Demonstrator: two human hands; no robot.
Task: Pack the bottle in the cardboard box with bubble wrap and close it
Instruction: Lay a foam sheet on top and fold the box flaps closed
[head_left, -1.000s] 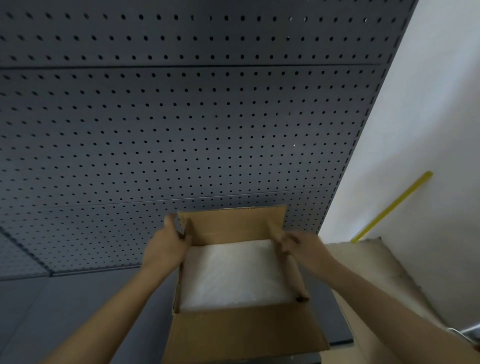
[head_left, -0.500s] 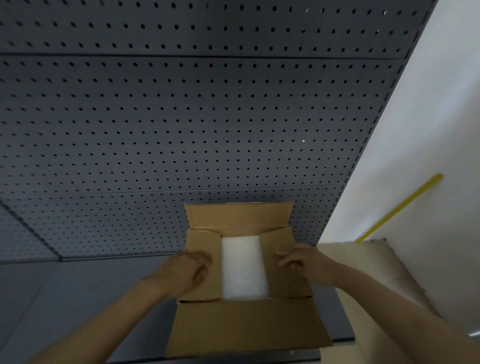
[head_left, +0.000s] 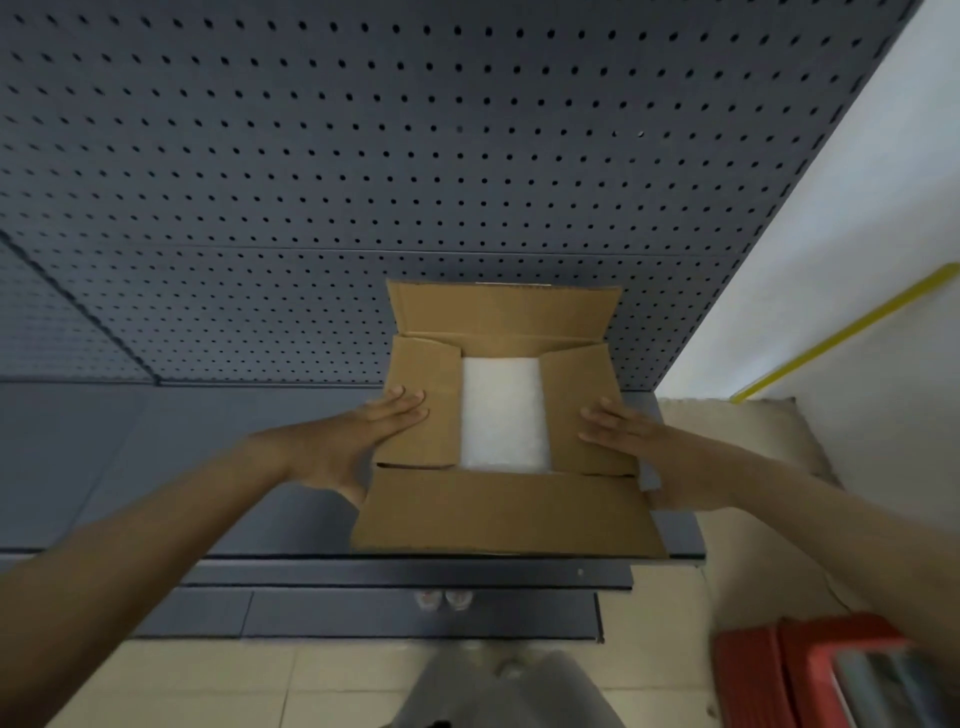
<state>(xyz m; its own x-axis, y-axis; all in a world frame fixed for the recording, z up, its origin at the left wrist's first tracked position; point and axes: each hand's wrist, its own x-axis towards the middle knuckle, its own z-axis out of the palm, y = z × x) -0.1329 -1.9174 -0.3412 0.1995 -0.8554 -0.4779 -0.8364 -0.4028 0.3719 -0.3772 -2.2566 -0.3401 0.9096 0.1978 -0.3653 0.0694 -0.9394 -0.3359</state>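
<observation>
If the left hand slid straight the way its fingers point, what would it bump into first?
Probably nothing hard: the left hand would cross the folded side flap to the bubble wrap in the gap.

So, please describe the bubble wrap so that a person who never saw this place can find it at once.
Find the dark pegboard wall; the open cardboard box stands on the shelf before it. The bubble wrap is the white strip between the two side flaps folded inward. It is the only white thing among the brown cardboard.
</observation>
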